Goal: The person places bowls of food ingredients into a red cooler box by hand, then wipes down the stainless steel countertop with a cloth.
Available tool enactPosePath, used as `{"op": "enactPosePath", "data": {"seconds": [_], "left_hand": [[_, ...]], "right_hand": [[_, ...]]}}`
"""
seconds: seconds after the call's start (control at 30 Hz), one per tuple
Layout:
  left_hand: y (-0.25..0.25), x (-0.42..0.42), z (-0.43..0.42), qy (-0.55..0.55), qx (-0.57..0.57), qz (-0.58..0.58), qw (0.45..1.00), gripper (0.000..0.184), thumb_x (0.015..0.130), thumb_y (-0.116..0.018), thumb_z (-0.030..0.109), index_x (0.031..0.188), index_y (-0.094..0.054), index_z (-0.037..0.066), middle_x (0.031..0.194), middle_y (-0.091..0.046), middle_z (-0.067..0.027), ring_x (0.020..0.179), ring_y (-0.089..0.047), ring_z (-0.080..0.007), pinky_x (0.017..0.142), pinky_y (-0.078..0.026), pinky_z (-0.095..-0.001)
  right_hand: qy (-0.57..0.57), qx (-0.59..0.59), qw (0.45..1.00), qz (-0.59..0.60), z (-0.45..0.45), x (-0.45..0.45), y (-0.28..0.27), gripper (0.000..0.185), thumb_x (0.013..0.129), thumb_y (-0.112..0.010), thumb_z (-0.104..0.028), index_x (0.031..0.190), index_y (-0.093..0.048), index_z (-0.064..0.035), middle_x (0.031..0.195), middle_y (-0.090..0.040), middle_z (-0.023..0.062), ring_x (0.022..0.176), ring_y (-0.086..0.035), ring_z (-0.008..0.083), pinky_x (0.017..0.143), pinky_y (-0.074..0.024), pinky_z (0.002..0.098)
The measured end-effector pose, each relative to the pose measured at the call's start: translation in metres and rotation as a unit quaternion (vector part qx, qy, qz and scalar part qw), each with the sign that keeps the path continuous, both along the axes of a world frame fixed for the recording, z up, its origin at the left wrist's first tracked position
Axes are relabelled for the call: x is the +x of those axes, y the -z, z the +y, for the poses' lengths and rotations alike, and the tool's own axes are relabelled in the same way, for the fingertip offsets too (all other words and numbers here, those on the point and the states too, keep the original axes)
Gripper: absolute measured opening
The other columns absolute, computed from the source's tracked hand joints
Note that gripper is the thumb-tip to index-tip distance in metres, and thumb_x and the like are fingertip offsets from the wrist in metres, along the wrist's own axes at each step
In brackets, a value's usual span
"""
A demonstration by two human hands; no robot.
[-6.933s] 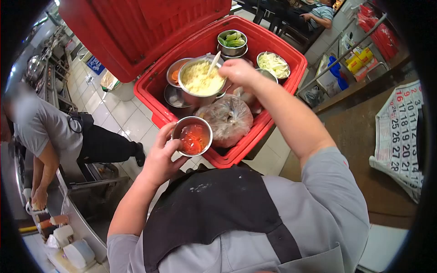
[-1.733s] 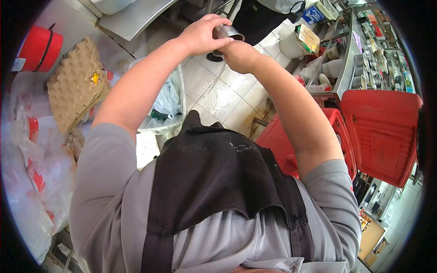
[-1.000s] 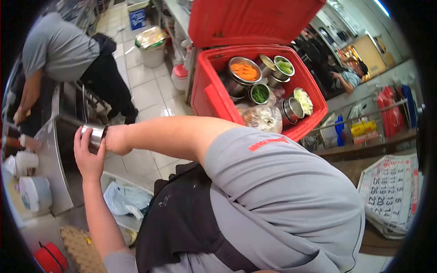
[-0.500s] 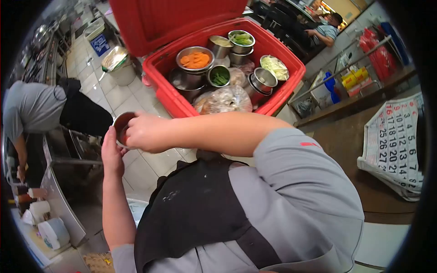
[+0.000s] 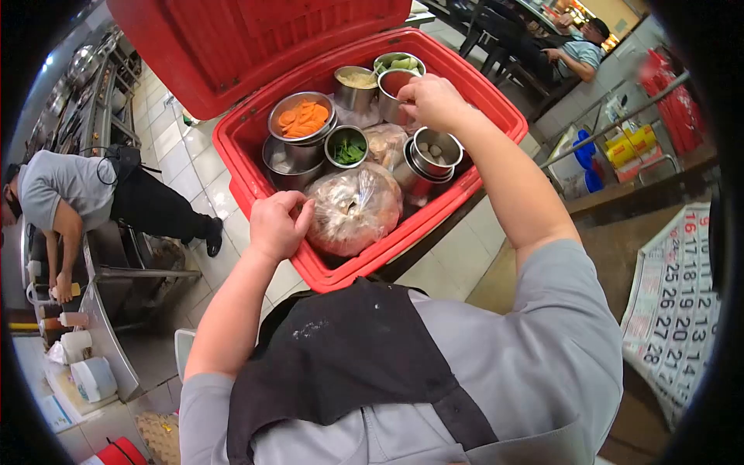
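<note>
My right hand (image 5: 438, 102) grips the rim of a metal cup (image 5: 394, 94) inside a red cooler box (image 5: 232, 167). The cup stands among other metal containers; its contents are hidden from me. At the cooler's front left rim is my left hand (image 5: 277, 225), empty, with thumb and curled fingers apart. Its fingertips are beside a clear plastic bag (image 5: 353, 213) of pale food. Around these are a bowl of sliced carrots (image 5: 304, 118), a cup of green leaves (image 5: 346, 147), a pot of pale shreds (image 5: 356, 81), a container of green vegetables (image 5: 399, 63) and nested metal cups (image 5: 436, 151).
The cooler's red lid (image 5: 256, 46) stands raised at the back. A co-worker (image 5: 77, 186) bends over a counter at left. Another person (image 5: 577, 58) sits at the back right. A metal rail (image 5: 612, 120) and a calendar sheet (image 5: 674, 302) are on the right.
My right hand has carried the cup from the left into the cooler. My left hand has let go of it and moved to the front rim. The view has shifted.
</note>
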State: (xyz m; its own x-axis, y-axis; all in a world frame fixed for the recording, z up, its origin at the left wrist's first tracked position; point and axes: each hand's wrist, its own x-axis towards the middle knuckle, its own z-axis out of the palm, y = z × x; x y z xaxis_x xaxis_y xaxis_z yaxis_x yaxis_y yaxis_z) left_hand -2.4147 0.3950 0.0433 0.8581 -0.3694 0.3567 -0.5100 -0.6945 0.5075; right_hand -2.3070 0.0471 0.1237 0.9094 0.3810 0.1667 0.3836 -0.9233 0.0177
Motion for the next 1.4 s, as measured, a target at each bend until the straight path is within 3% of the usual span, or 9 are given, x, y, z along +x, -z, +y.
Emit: {"op": "enactPosePath", "data": {"seconds": [0.07, 0.17, 0.33, 0.47, 0.77, 0.97, 1.1, 1.23, 1.4], "left_hand": [[-0.006, 0.0, -0.008, -0.026, 0.036, 0.018, 0.999, 0.018, 0.084, -0.069, 0.024, 0.077, -0.069, 0.008, 0.071, -0.068, -0.0106, 0.064, -0.065, -0.0292, 0.062, -0.05, -0.0398], [0.0, 0.005, -0.008, -0.027, 0.047, 0.002, 0.999, 0.018, 0.083, -0.07, 0.025, 0.074, -0.067, 0.01, 0.065, -0.064, -0.0055, 0.06, -0.063, -0.024, 0.06, -0.045, -0.0384], [0.001, 0.008, -0.012, -0.043, 0.046, -0.004, 0.998, 0.015, 0.081, -0.071, 0.023, 0.072, -0.066, 0.012, 0.062, -0.062, -0.0031, 0.057, -0.061, -0.0229, 0.06, -0.042, -0.0385], [-0.002, 0.009, -0.014, -0.051, 0.041, -0.012, 0.998, 0.014, 0.08, -0.073, 0.021, 0.072, -0.065, 0.012, 0.061, -0.062, -0.0027, 0.056, -0.06, -0.0226, 0.058, -0.041, -0.0378], [-0.002, 0.008, -0.013, -0.056, 0.043, -0.001, 0.998, 0.017, 0.081, -0.072, 0.021, 0.07, -0.065, 0.011, 0.061, -0.061, -0.0033, 0.055, -0.061, -0.0233, 0.057, -0.042, -0.0379], [-0.001, 0.007, -0.009, -0.052, 0.028, 0.019, 0.998, 0.019, 0.082, -0.071, 0.023, 0.069, -0.065, 0.011, 0.063, -0.063, -0.0054, 0.058, -0.062, -0.0253, 0.059, -0.043, -0.0387], [0.002, 0.005, -0.006, -0.052, 0.027, 0.0, 0.998, 0.021, 0.083, -0.069, 0.024, 0.068, -0.064, 0.01, 0.064, -0.063, -0.0065, 0.061, -0.062, -0.027, 0.061, -0.043, -0.0404], [0.002, 0.005, -0.003, -0.052, 0.014, 0.005, 0.999, 0.024, 0.085, -0.068, 0.025, 0.067, -0.063, 0.01, 0.064, -0.063, -0.0068, 0.062, -0.062, -0.0279, 0.061, -0.043, -0.0415], [0.006, 0.005, 0.0, -0.045, -0.007, -0.001, 0.999, 0.023, 0.085, -0.068, 0.022, 0.068, -0.065, 0.006, 0.066, -0.065, -0.0118, 0.06, -0.064, -0.0301, 0.06, -0.049, -0.0407]], "right_hand": [[0.03, -0.016, 0.999, 0.033, -0.014, 0.026, 0.03, 0.02, 0.085, -0.067, -0.027, 0.1, -0.074, -0.0156, 0.097, -0.071, 0.0107, 0.099, -0.067, 0.0315, 0.084, -0.0536, 0.0455], [0.049, -0.022, 0.994, 0.099, -0.022, 0.055, 0.067, 0.023, 0.085, -0.067, -0.029, 0.102, -0.075, -0.0161, 0.098, -0.073, 0.0116, 0.096, -0.068, 0.0325, 0.084, -0.0544, 0.0456], [0.091, -0.048, 0.974, 0.2, -0.025, 0.101, 0.124, 0.028, 0.079, -0.061, -0.012, 0.102, -0.076, -0.0141, 0.103, -0.072, 0.0145, 0.098, -0.069, 0.032, 0.085, -0.0549, 0.0431], [0.038, -0.023, 0.971, 0.234, -0.028, 0.119, 0.154, 0.029, 0.075, -0.062, -0.013, 0.101, -0.075, -0.0155, 0.103, -0.072, 0.0133, 0.098, -0.069, 0.0315, 0.084, -0.055, 0.0433], [0.027, 0.063, 0.975, 0.213, -0.023, 0.119, 0.141, 0.029, 0.077, -0.065, -0.018, 0.104, -0.074, -0.0154, 0.106, -0.072, 0.0117, 0.1, -0.069, 0.0303, 0.085, -0.0546, 0.0432], [0.095, -0.07, 0.96, 0.255, -0.006, 0.111, 0.132, 0.032, 0.082, -0.062, -0.02, 0.112, -0.073, -0.014, 0.117, -0.07, 0.0125, 0.108, -0.067, 0.0296, 0.091, -0.0536, 0.0425], [0.144, 0.054, 0.968, 0.198, 0.002, 0.124, 0.154, 0.025, 0.08, -0.067, -0.024, 0.1, -0.076, -0.0126, 0.108, -0.072, 0.0143, 0.1, -0.068, 0.031, 0.088, -0.0539, 0.0414], [0.132, 0.081, 0.965, 0.211, 0.006, 0.112, 0.16, 0.031, 0.083, -0.058, -0.016, 0.109, -0.074, -0.011, 0.116, -0.069, 0.016, 0.11, -0.066, 0.0328, 0.094, -0.0522, 0.0429], [0.188, 0.156, 0.959, 0.142, -0.006, 0.084, 0.131, 0.033, 0.086, -0.056, -0.018, 0.116, -0.071, -0.0133, 0.117, -0.069, 0.0162, 0.111, -0.065, 0.0329, 0.097, -0.0506, 0.0409]]}}
